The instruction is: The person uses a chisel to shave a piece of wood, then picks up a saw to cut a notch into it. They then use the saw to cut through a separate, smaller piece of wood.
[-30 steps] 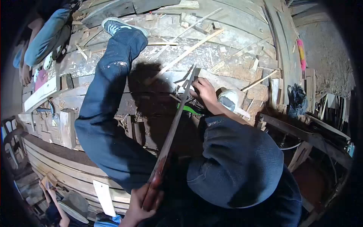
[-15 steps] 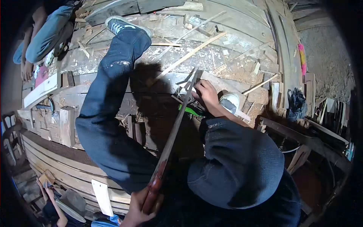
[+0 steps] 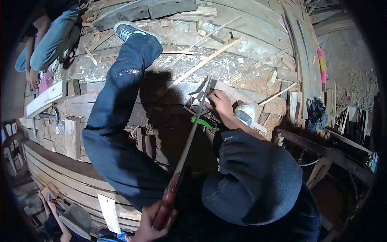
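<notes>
My left hand (image 3: 155,224), low in the picture, is wrapped round the reddish-brown handle of a long, narrow blade (image 3: 189,139). This blade slants up and to the right, past my bent knee, with its far end beside my right hand (image 3: 221,104). The fingers of my right hand are curled close to the blade's right side, and what they grip is partly hidden. A pale piece (image 3: 196,96) shows just left of the blade there. Below that hand lies a bright green object (image 3: 204,122), partly behind the blade.
A white container (image 3: 244,113) stands right of my right hand. Wood strips (image 3: 205,62) and shavings litter the boards ahead. My outstretched leg (image 3: 117,97) runs along the left. One person (image 3: 54,38) sits at upper left; another person's arms (image 3: 56,215) show at lower left.
The blade and its handle have shifted slightly, the handle a little to the right. My right hand stays almost in place, and the green object shows more clearly.
</notes>
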Available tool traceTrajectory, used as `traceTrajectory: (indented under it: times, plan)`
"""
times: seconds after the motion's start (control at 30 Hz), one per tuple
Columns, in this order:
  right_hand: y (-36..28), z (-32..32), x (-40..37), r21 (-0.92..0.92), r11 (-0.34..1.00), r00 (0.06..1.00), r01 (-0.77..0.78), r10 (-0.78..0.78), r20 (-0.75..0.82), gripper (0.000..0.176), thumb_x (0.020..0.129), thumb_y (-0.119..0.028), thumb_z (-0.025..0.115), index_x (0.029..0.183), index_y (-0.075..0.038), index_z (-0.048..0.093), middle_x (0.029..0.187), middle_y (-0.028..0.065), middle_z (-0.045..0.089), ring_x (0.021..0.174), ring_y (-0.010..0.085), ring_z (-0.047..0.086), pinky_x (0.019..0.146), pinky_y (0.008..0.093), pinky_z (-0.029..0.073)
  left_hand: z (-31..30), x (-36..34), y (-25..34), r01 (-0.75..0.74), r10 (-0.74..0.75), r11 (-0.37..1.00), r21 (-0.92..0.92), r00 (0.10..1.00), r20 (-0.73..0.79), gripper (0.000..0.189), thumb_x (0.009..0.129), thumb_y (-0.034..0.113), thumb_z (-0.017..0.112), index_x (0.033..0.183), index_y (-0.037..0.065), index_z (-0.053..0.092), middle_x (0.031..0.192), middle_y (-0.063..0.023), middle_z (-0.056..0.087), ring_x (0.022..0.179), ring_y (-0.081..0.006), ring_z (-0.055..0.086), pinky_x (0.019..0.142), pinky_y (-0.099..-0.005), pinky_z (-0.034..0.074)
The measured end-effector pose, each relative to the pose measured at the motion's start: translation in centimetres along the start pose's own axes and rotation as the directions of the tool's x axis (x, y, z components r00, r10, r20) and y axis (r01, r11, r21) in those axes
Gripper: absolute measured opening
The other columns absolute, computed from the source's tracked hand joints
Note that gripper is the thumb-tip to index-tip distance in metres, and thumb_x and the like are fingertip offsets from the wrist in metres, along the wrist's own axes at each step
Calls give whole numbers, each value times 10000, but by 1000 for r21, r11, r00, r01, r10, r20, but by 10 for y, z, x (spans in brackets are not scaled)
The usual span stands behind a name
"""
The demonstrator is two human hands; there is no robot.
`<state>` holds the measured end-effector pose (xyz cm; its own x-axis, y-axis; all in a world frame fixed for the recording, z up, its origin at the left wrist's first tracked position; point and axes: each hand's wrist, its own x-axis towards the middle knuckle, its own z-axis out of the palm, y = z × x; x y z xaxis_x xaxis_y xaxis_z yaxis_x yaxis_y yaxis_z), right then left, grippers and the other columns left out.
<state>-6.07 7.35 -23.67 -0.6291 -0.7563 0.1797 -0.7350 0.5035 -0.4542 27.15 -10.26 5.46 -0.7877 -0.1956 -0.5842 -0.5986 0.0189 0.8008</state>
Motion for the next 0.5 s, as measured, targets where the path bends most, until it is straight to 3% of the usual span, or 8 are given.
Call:
traceTrajectory:
  times: [0.03,0.07,0.1,0.17,0.27,0.37,0.43,0.5]
  plan:
    - [-2,0,1,14,1000,1000,4,-4,-9,305,753,-239,749,977,-61,645,912,104,565,885,312,562,755,404,481,-2,-9,4,114,-113,992,-50,993,28,262,792,24,714,1016,-43,593,818,-93,639,724,-136,606,689,-265,477]
    - [-4,-2,1,32,998,999,46,-46,-6,313,760,-257,747,985,-64,646,911,99,566,882,309,558,754,402,477,-7,-18,-3,127,-136,979,159,989,52,242,781,5,703,993,-44,597,781,-100,628,704,-136,606,665,-270,476]
    - [-11,-5,2,64,998,999,6,-3,-36,269,722,-195,761,912,-62,626,887,87,566,868,307,559,744,402,468,-6,-18,-6,139,-148,977,159,988,48,242,781,5,703,993,-44,597,781,-100,628,704,-136,606,665,-270,476]
    - [-9,-3,1,63,998,1000,9,-7,-23,265,725,-191,747,928,-69,630,908,91,566,874,313,560,759,409,472,-5,-13,-13,-58,57,997,53,998,23,272,782,-3,695,1033,-49,601,750,-99,616,665,-150,600,646,-275,474]
    - [-5,-1,0,33,999,999,-4,3,32,269,708,-167,741,932,-69,631,936,101,565,892,326,560,775,418,475,6,23,7,-27,28,999,-27,999,19,312,807,12,683,1101,-47,596,723,-105,617,631,-167,603,632,-285,478]
    - [11,4,-1,-42,999,999,-33,34,25,288,764,-258,739,962,-64,659,931,112,570,898,317,564,755,411,483,18,39,13,2,-6,997,79,999,42,357,834,48,687,1164,-38,579,706,-132,614,615,-187,609,616,-298,482]
    - [26,16,-4,-36,999,1000,3,-2,31,310,757,-247,744,997,-68,662,941,122,571,924,322,569,778,423,480,17,41,15,-68,58,994,84,991,116,350,853,130,710,1144,-14,579,728,-217,620,639,-375,656,559,-373,498]
    - [16,9,-4,3,1000,1000,-23,23,-6,335,745,-233,750,1025,-70,663,963,130,566,943,328,566,800,429,475,16,35,12,-35,27,997,75,993,114,323,852,131,711,1112,-12,582,724,-215,615,642,-381,653,554,-382,493]
